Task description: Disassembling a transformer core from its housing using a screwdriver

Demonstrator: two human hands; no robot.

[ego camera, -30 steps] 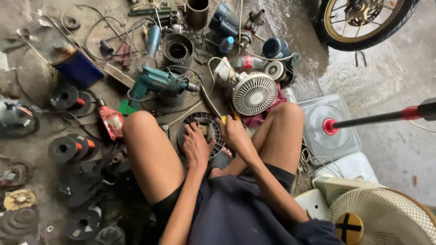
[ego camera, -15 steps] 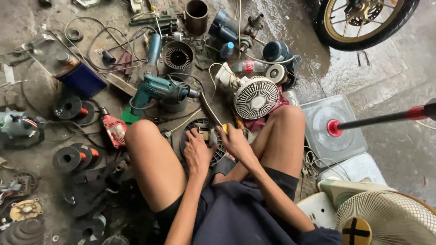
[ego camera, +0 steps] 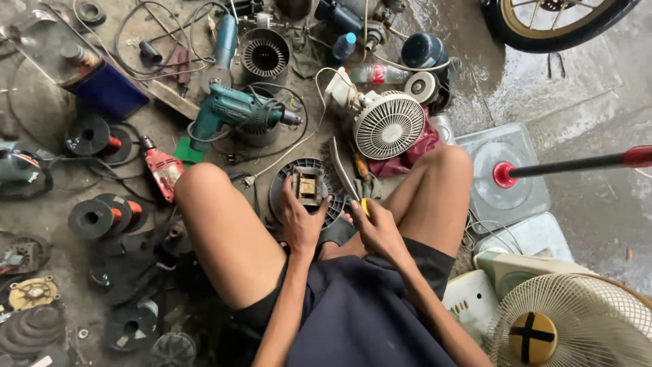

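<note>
I sit on the floor with knees apart. Between them lies a round dark fan housing (ego camera: pixel 282 180) with a small square motor core (ego camera: pixel 307 185) in its middle. My left hand (ego camera: pixel 302 223) rests on the near edge of the housing, fingers spread against the core. My right hand (ego camera: pixel 377 230) is just to the right, closed around a yellow-handled tool (ego camera: pixel 365 204) whose tip is hidden. A narrow grey blade-like strip (ego camera: pixel 340 168) lies beside the housing.
A teal electric drill (ego camera: pixel 234 109), a red drill (ego camera: pixel 163 170), a small white fan (ego camera: pixel 388 126) and black wire spools (ego camera: pixel 92 217) crowd the floor. A fan base with a red-ended pole (ego camera: pixel 506 173) and a white fan grille (ego camera: pixel 570 326) are to the right, a wheel (ego camera: pixel 543 24) beyond.
My right hand has drawn back a little toward my body with the tool. My left hand stays on the housing. The view has shifted slightly downward.
</note>
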